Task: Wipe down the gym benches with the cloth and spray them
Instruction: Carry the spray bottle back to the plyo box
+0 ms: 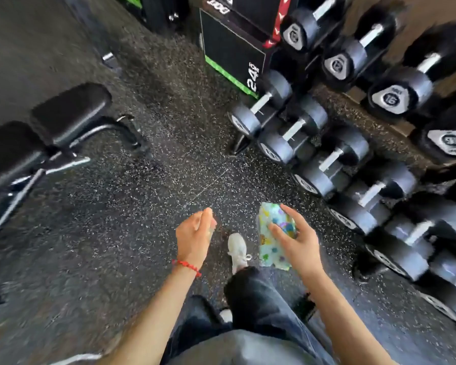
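Cloth, dotted with colours, hangs from your right hand, fingers curled over its top. Your left hand seems to grip something small; I can't tell what. Bench stands well left.

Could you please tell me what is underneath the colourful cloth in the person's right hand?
Below the cloth, held in the right hand, is speckled floor, with a white shoe beside it. Whatever floor lies directly beneath the cloth is covered.
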Motion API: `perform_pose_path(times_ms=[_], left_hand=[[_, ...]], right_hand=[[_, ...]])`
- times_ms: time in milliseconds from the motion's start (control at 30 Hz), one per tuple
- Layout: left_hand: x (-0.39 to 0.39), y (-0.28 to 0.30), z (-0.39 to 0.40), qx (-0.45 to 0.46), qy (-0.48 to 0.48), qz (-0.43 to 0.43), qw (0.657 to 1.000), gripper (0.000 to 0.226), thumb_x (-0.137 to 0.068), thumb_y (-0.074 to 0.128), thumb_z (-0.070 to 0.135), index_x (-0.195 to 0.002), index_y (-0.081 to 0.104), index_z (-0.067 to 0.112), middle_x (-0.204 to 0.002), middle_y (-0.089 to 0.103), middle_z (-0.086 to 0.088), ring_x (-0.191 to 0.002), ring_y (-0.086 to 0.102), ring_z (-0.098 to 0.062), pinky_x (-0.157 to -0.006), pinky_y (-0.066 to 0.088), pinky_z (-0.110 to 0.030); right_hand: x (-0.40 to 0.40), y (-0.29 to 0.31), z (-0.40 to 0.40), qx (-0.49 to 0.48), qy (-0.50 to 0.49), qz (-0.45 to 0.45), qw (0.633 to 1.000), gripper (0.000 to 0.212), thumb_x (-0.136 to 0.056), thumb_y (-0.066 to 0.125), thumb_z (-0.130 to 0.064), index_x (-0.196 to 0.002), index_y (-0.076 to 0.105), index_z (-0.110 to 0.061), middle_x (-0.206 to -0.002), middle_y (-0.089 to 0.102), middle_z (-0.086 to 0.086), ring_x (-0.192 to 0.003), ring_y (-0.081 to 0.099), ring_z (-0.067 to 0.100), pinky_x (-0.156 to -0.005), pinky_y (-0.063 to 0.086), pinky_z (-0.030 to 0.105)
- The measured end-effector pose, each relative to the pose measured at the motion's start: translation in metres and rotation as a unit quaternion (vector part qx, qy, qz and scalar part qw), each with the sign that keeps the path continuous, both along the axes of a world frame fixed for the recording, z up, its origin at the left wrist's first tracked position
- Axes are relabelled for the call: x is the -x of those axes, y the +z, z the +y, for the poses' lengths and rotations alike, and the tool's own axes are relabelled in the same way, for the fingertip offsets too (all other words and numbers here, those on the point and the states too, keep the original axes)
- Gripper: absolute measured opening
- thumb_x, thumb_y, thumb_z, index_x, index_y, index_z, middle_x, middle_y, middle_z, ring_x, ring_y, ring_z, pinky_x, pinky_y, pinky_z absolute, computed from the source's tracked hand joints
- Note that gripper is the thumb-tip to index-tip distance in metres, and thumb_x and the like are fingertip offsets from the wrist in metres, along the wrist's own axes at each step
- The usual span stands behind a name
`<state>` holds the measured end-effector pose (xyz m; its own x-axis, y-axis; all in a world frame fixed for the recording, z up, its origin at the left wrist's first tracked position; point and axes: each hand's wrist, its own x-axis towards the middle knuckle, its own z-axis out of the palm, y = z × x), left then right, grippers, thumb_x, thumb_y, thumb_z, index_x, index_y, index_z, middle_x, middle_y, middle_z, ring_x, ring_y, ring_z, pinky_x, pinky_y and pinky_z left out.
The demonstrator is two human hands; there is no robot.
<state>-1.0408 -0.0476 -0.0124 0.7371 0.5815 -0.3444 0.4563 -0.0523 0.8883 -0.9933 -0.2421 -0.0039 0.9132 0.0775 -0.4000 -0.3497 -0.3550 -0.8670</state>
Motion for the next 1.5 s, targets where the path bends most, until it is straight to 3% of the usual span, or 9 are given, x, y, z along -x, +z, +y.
perform_pose_path(times_ms=[167,267,467,600,833,967,1100,1300,1500], left_hand=[[-0.064,0.014,0.038,-0.019,0.058,-0.005,0.998,0.042,-0.078,0.042,0.052,-0.047,0.054,0.026,-0.033,0.043,0.010,-0.032,0.036,-0.003,-0.043,0.032,-0.027],[-0.094,0.019,0.060,0.007,0.087,-0.006,0.996,0.042,-0.077,0.043,0.053,-0.048,0.055,0.026,-0.033,0.040,0.008,-0.034,0.036,-0.011,-0.047,0.031,-0.030],[-0.142,0.022,0.107,-0.033,0.138,-0.012,0.990,0.051,-0.077,0.040,0.052,-0.055,0.056,0.010,-0.036,0.047,0.007,-0.039,0.042,-0.008,-0.053,0.039,-0.031],[-0.182,0.013,0.159,-0.053,0.145,-0.005,0.988,0.050,-0.078,0.040,0.052,-0.057,0.059,0.011,-0.044,0.052,0.008,-0.046,0.047,-0.006,-0.051,0.038,-0.020],[-0.269,0.019,0.273,-0.004,0.141,-0.022,0.990,0.048,-0.080,0.043,0.052,-0.056,0.051,0.010,-0.043,0.043,0.003,-0.043,0.041,-0.020,-0.048,0.035,-0.033],[-0.319,0.027,0.332,-0.031,0.131,-0.031,0.990,0.049,-0.080,0.043,0.052,-0.054,0.050,0.012,-0.045,0.045,0.002,-0.040,0.039,-0.014,-0.042,0.034,-0.024],[-0.370,0.029,0.376,-0.009,0.150,-0.030,0.988,0.050,-0.087,0.048,0.046,-0.054,0.052,0.008,-0.042,0.043,0.004,-0.039,0.039,-0.016,-0.045,0.033,-0.028],[-0.457,0.012,0.420,0.008,0.155,-0.034,0.987,0.052,-0.091,0.048,0.041,-0.060,0.051,0.000,-0.039,0.040,0.003,-0.033,0.036,-0.015,-0.040,0.031,-0.022],[-0.561,0.016,0.447,0.002,0.177,-0.050,0.983,0.054,-0.084,0.047,0.049,-0.055,0.050,0.003,-0.040,0.042,-0.001,-0.035,0.039,-0.016,-0.037,0.034,-0.022]], right_hand=[[-0.085,0.012,0.046,-0.007,0.083,-0.015,0.996,0.039,-0.079,0.071,-0.029,-0.104,0.055,-0.054,-0.082,0.071,0.005,-0.071,0.067,0.034,-0.057,0.058,0.047],[-0.128,0.017,0.074,-0.009,0.120,-0.020,0.993,0.039,-0.078,0.071,-0.031,-0.112,0.058,-0.044,-0.078,0.072,-0.005,-0.065,0.070,0.021,-0.058,0.059,0.038],[-0.191,0.018,0.135,-0.003,0.170,-0.028,0.985,0.040,-0.078,0.072,-0.032,-0.113,0.056,-0.043,-0.087,0.071,0.001,-0.073,0.069,0.025,-0.062,0.058,0.045],[-0.240,0.007,0.190,0.002,0.193,-0.034,0.981,0.044,-0.078,0.072,-0.034,-0.119,0.056,-0.036,-0.090,0.069,-0.005,-0.076,0.069,0.026,-0.065,0.058,0.045],[-0.333,0.004,0.305,0.004,0.185,-0.047,0.982,0.042,-0.077,0.073,-0.030,-0.115,0.058,-0.038,-0.078,0.067,-0.020,-0.060,0.063,-0.003,-0.054,0.055,0.020],[-0.380,0.009,0.361,0.001,0.179,-0.052,0.982,0.042,-0.077,0.073,-0.031,-0.116,0.058,-0.039,-0.084,0.068,-0.014,-0.067,0.066,0.011,-0.061,0.058,0.028],[-0.424,0.014,0.401,-0.009,0.161,-0.052,0.986,0.042,-0.076,0.075,-0.026,-0.113,0.060,-0.039,-0.073,0.067,-0.021,-0.060,0.063,0.008,-0.054,0.054,0.018],[-0.507,0.008,0.445,-0.013,0.160,-0.050,0.986,0.040,-0.076,0.074,-0.028,-0.109,0.060,-0.044,-0.082,0.068,0.014,-0.059,0.061,0.031,-0.058,0.055,0.049],[-0.613,0.014,0.479,-0.017,0.173,-0.063,0.983,0.039,-0.077,0.074,-0.028,-0.102,0.056,-0.052,-0.087,0.067,0.019,-0.078,0.060,0.044,-0.061,0.054,0.054]])
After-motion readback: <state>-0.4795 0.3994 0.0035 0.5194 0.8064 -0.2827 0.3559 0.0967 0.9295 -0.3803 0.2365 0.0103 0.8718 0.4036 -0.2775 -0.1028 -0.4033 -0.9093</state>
